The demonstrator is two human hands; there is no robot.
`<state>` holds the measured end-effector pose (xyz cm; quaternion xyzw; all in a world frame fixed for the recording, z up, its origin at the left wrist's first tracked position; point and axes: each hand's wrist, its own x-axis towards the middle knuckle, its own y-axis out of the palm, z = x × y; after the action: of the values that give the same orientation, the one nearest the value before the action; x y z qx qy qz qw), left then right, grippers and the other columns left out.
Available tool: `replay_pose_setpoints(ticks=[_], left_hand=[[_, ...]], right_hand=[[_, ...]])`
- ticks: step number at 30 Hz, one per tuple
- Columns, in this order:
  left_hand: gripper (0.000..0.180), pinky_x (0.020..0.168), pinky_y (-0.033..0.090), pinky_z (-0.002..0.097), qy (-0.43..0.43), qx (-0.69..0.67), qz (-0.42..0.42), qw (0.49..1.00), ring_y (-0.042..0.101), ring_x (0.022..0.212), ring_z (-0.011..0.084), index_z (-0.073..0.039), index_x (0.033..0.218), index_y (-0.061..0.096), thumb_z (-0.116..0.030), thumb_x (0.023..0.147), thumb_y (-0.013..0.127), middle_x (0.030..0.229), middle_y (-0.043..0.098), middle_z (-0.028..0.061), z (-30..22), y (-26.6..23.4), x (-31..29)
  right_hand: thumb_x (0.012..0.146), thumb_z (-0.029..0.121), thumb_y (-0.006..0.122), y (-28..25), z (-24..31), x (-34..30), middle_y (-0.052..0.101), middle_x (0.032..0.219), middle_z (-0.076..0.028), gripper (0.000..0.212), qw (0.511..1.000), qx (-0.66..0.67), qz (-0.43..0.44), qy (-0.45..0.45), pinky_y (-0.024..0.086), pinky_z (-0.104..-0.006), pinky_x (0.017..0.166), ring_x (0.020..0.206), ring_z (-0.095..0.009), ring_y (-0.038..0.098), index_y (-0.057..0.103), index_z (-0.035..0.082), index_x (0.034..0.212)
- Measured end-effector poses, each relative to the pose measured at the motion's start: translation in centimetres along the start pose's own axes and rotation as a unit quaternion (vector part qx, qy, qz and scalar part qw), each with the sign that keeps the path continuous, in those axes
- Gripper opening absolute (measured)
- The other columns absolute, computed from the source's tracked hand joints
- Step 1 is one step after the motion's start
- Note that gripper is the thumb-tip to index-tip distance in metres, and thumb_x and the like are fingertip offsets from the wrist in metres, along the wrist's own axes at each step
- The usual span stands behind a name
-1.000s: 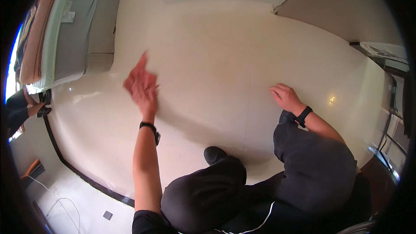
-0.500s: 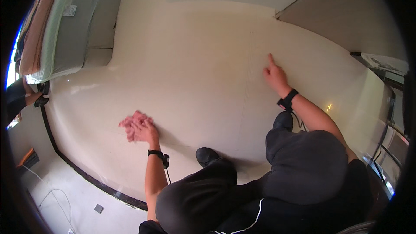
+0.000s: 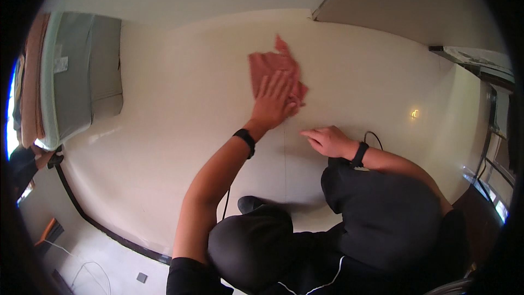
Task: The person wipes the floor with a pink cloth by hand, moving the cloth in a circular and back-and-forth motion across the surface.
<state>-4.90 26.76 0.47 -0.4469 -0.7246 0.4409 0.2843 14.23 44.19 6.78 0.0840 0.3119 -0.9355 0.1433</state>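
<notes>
A crumpled pink cloth lies on the pale, glossy floor ahead of me. My left hand is pressed flat on its near part, fingers spread, with the far part of the cloth fanned out beyond the fingertips. To the right and nearer to me, my right hand is held apart from the cloth, in front of my right knee. Its index finger points left while the other fingers curl in, and nothing shows in it. Each wrist wears a black band.
A grey upholstered bed base with a mattress stands at the far left, near another person's foot. At the far right is a large grey-brown panel. A dark strip edges the floor at lower left, by a white cable.
My left hand has swept the cloth forward and right, and it now lies more spread out. My right hand has drawn back toward me and left. The view has shifted too.
</notes>
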Motion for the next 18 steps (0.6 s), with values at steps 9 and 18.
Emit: replay_pose_setpoints(ticks=[9, 18], left_hand=[[0.069, 0.128, 0.018, 0.0478, 0.221, 0.006, 0.1, 0.97, 0.027, 0.156, 0.0235, -0.013, 0.156, 0.046, -0.044, 0.097, 0.06, 0.164, 0.04, 0.0066, -3.7, 1.0, 0.9], [0.057, 0.113, 0.038, 0.0524, -0.132, -0.026, -0.095, 0.986, 0.045, 0.138, 0.0411, -0.006, 0.148, 0.051, -0.025, 0.097, 0.067, 0.151, 0.05, 0.0179, 7.0, -3.3, -13.6]], right_hand=[[0.093, 0.012, 0.065, 0.0, -1.8, -4.1, 0.073, 0.094, -0.013, 0.026, 0.998, 0.02, -0.048, 0.033, 0.057, -0.0443, 0.072, 0.083, -0.035, 0.07, 0.071, 0.009, 0.118], [0.092, 0.008, 0.063, 1.5, -1.8, 1.0, 0.075, 0.1, -0.011, 0.022, 0.997, -0.02, -0.013, -0.08, 0.058, -0.0431, 0.075, 0.088, -0.032, 0.072, 0.07, 0.008, 0.113]])
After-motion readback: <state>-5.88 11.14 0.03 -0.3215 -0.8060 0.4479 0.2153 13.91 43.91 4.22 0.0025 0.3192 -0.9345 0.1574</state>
